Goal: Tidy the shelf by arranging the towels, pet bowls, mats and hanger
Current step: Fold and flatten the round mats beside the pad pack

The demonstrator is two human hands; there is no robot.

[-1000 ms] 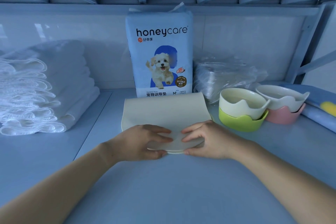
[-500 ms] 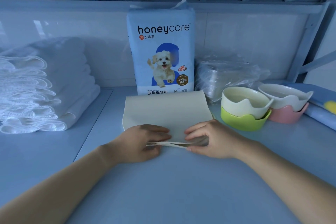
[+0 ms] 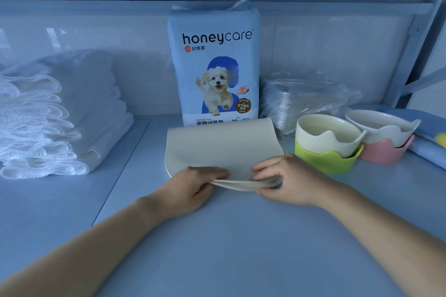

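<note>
I have the folded cream mat (image 3: 222,147) by its near edge, out in the middle of the shelf (image 3: 229,248). My left hand (image 3: 193,184) pinches the left part of that edge, fingers flat on top and thumb tucked beneath. My right hand (image 3: 287,179) does the same on the right part. The 2 hands sit close together, with a short stretch of edge between them.

The mat looks thin, light and floppy, rubbery rather than stiff. Its layers gape a little where I grip, and the far fold bows up instead of lying flat. I judge it would sag or fan open if lifted by 1 corner, so I should clamp all the layers together along this edge, hands spread wider. It seems matte, so probably not slippery, and not fragile.

The far fold lies just in front of the upright pack of honeycare training pads (image 3: 214,67). A stack of white towels (image 3: 60,116) sits well to the left. To the right, near my right hand, a cream bowl (image 3: 325,137) nests in a green bowl (image 3: 328,164), and a white bowl (image 3: 381,125) nests in a pink bowl (image 3: 386,153). Those look hard and knockable, so I would swing the mat clear of them.
</note>
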